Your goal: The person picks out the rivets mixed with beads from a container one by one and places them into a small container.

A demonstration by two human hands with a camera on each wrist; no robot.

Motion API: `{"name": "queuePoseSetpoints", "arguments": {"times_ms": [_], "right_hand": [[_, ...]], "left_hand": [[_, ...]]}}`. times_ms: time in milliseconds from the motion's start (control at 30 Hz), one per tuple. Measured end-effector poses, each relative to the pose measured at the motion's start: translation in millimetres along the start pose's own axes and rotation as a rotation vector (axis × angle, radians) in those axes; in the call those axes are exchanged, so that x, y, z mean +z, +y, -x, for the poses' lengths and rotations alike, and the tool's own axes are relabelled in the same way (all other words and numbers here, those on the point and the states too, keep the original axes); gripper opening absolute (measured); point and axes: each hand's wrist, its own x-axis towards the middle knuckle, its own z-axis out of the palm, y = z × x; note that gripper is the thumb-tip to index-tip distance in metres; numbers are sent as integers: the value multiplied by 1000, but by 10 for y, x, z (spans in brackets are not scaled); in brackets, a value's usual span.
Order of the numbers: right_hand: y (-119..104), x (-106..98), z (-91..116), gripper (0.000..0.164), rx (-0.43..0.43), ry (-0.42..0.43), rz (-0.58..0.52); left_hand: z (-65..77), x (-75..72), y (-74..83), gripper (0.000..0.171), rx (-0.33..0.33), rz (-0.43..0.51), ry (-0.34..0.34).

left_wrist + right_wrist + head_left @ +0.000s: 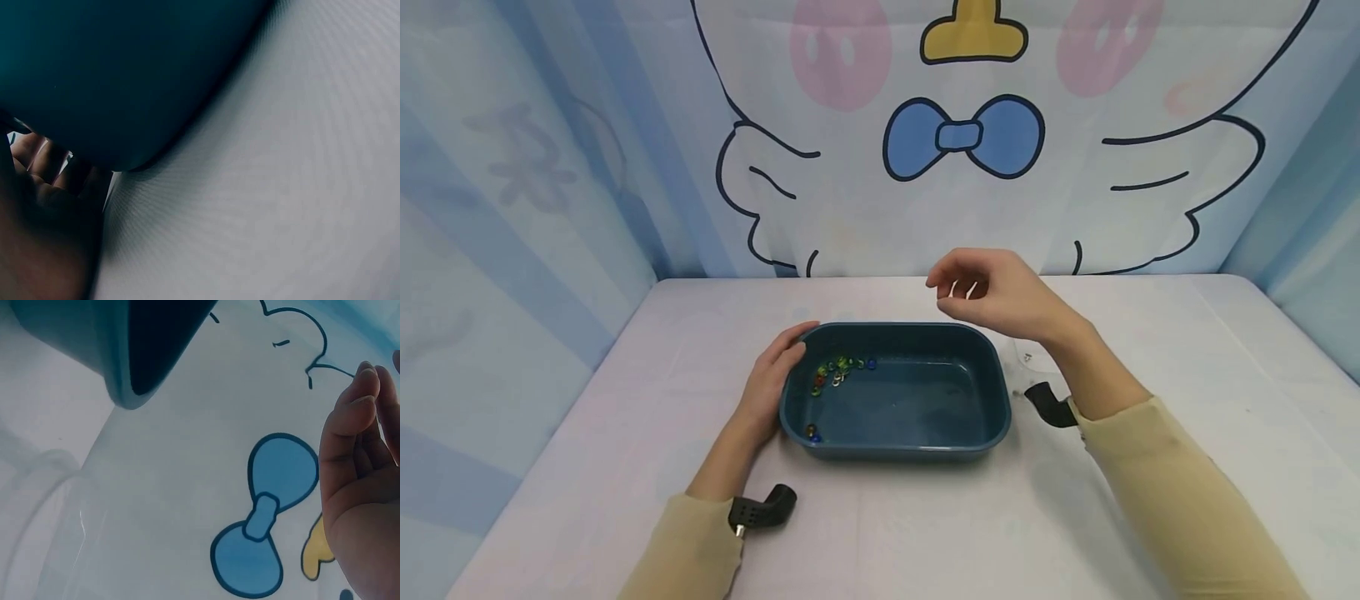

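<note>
A dark blue rectangular basin [895, 452] rests on the table. Inside, along its left side, lie several small shiny round beads [844, 364] in green, blue and red, with small metallic bits [838, 379] among them. My left hand [769, 385] grips the basin's left end, thumb at the rim and fingers along the outer wall. In the left wrist view, its fingers [47, 162] curl beside the basin's dark underside. Raised above the basin's back right corner, my right hand [1000, 287] has loosely bent fingers and a gap before the thumb; nothing shows in it.
A clear, transparent container [1037, 357] stands right of the basin, partly behind my right forearm; a tiny item shows in it. Its curved rim crosses the right wrist view. A printed curtain [850, 208] hangs behind the white-covered table [880, 533].
</note>
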Motion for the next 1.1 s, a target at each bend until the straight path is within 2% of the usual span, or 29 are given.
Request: {"name": "queuePoseSetpoints", "arguments": {"times_ms": [367,600,967,1100], "right_hand": [[-121,149,-164,18,-44,-39,-44],[-123,256,-248,17,-78,-48,-54],[-174,422,-348,17,-149,-102,-84],[-183,475,-379,17,-150,-117,-85]], "left_hand": [[-1,-6,-7,42,8,0,-3],[4,0,-4,42,16,1,-5],[17,-6,14,43,-8,-12,4],[16,-10,22,43,-16,-10,6]]}}
